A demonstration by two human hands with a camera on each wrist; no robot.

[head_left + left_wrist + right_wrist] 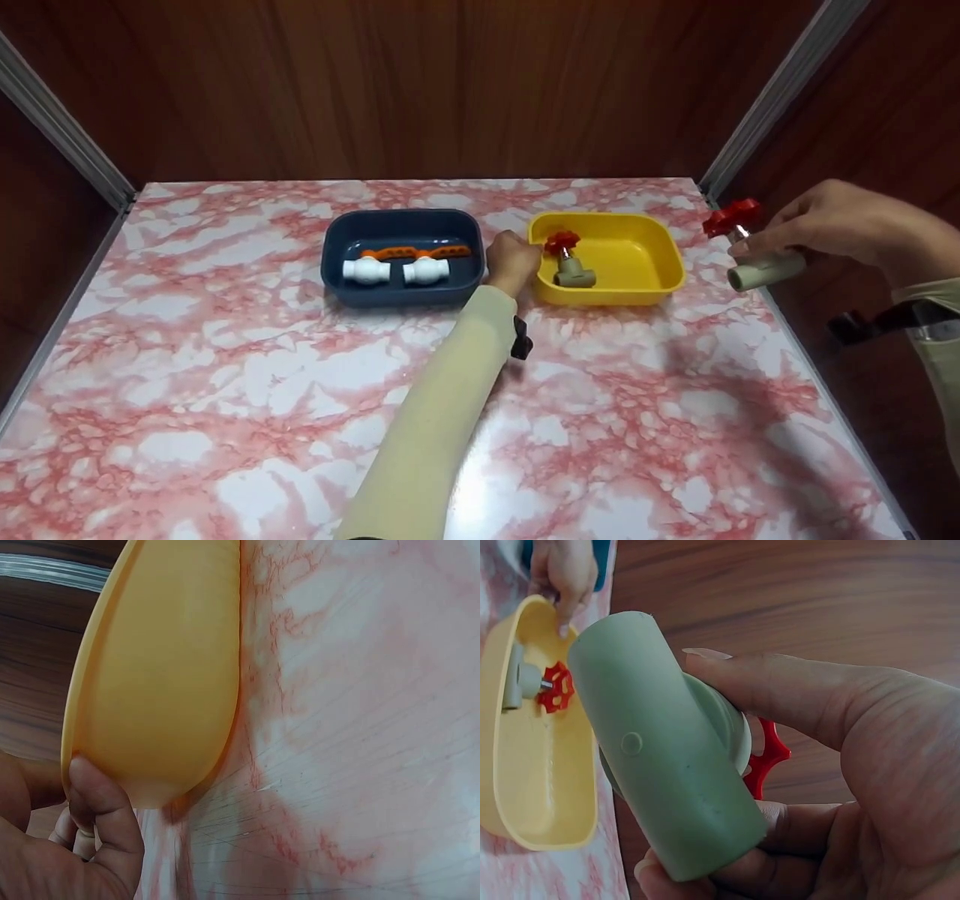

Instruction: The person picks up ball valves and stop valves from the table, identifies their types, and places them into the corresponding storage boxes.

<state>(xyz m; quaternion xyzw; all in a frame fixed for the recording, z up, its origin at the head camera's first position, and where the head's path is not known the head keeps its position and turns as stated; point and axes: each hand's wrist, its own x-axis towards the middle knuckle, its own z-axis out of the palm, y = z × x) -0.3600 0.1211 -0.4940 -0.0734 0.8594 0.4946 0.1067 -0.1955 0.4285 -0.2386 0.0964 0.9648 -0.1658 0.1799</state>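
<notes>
My left hand (513, 261) pinches the left rim of the yellow bin (630, 296), thumb on the inside wall in the left wrist view. Inside that bin, at its left end, stands a grey-green stop valve (574, 278) with a red handwheel. To the right of the bin, raised off the table, my right hand (840, 225) grips a second stop valve (667, 750) of the same kind. Its pipe body faces the right wrist camera, and its red wheel (733, 217) points up and left in the head view.
Left of my left hand sits a dark blue bin (401, 298) holding two white ball valves (426, 271) with orange lever handles. Both bins stand on a red-and-white marbled table (262, 390). Brown wood-grain panels (420, 90) enclose the back and sides.
</notes>
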